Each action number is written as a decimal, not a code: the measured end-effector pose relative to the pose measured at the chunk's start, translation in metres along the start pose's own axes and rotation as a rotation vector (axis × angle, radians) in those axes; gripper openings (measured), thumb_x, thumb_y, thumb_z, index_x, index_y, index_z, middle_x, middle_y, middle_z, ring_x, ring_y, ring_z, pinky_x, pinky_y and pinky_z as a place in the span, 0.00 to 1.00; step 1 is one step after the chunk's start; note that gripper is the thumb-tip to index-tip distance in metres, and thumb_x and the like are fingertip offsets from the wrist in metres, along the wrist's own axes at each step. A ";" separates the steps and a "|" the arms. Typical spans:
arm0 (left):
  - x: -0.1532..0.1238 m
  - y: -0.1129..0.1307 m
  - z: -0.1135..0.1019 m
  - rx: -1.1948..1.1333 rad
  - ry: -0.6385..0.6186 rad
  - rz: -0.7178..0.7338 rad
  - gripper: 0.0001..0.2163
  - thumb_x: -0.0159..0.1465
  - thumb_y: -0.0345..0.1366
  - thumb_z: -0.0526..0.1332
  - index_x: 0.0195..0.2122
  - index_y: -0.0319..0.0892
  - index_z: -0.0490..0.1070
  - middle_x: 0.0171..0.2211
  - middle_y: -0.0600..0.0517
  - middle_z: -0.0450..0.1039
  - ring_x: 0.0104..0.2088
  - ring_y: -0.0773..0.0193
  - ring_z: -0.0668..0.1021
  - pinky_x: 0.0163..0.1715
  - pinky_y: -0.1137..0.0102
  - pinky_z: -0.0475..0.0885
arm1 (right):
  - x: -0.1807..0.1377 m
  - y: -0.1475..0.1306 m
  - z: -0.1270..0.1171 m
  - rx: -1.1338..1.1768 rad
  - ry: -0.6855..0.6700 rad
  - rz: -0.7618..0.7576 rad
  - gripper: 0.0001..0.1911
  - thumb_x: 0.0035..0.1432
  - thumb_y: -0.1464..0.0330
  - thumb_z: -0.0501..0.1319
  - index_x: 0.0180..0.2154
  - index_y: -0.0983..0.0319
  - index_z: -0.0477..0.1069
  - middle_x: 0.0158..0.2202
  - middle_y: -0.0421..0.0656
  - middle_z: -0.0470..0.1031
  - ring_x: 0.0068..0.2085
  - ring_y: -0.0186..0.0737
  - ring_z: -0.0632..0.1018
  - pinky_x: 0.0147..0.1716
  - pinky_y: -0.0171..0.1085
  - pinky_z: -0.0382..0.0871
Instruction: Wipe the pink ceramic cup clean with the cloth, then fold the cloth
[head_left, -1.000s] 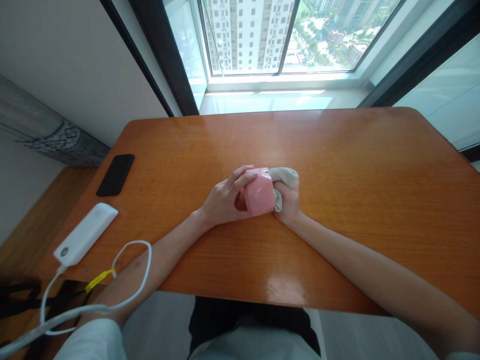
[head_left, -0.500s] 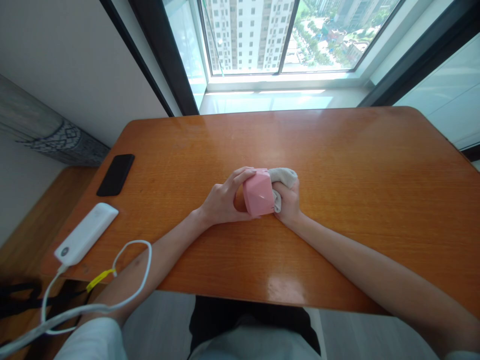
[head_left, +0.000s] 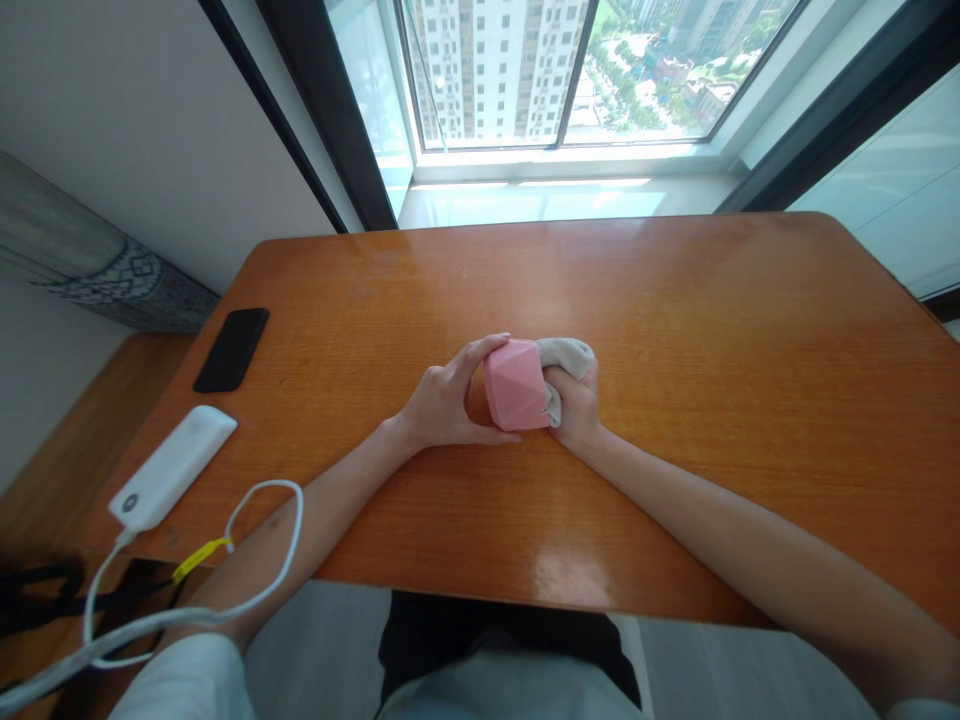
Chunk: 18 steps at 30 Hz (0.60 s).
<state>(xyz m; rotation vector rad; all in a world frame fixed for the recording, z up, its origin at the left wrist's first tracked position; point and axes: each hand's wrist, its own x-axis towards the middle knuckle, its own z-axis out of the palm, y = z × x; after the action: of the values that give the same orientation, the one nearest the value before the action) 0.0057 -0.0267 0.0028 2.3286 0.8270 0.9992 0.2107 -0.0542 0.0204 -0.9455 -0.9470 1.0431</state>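
Pink object (head_left: 514, 398): a faceted piece held just above the middle of the table (head_left: 675, 320), between both hands.
Left hand (head_left: 442, 400): wraps the object's left side, thumb below and fingers over the top.
Right hand (head_left: 577, 405): closed around a bunched grey cloth (head_left: 568, 353), pressing it to the object's right side.
Risk at the grip: smooth facets and a sideways push from the cloth could work the object loose onto the glossy wood.
Risk at the edge: a white cable (head_left: 255, 560) loops beside the left forearm; a snag there could drag the power bank (head_left: 172, 465) off the corner.
Phone (head_left: 231, 349): well apart, far left.
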 end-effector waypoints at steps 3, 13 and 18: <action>0.000 0.000 0.000 -0.001 -0.004 -0.017 0.58 0.51 0.62 0.83 0.78 0.50 0.58 0.67 0.40 0.78 0.52 0.52 0.89 0.50 0.63 0.85 | 0.000 0.000 0.000 -0.026 0.004 -0.017 0.08 0.49 0.68 0.67 0.21 0.58 0.73 0.23 0.37 0.69 0.26 0.34 0.67 0.24 0.35 0.64; 0.004 0.002 -0.002 -0.044 -0.071 -0.127 0.60 0.50 0.65 0.81 0.79 0.52 0.56 0.50 0.48 0.85 0.26 0.65 0.79 0.33 0.68 0.76 | 0.000 0.004 -0.001 0.026 -0.004 -0.015 0.09 0.50 0.70 0.67 0.20 0.59 0.72 0.21 0.35 0.67 0.24 0.31 0.66 0.23 0.34 0.60; 0.005 0.001 -0.002 -0.074 -0.098 -0.180 0.60 0.49 0.67 0.80 0.78 0.50 0.57 0.33 0.57 0.79 0.23 0.65 0.74 0.30 0.69 0.71 | 0.000 0.004 -0.001 0.041 -0.011 -0.013 0.10 0.50 0.71 0.67 0.19 0.59 0.71 0.20 0.35 0.67 0.24 0.31 0.65 0.22 0.33 0.59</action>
<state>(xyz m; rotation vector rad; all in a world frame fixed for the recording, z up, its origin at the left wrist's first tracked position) 0.0068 -0.0238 0.0074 2.1783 0.9260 0.8183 0.2111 -0.0532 0.0166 -0.8993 -0.9366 1.0542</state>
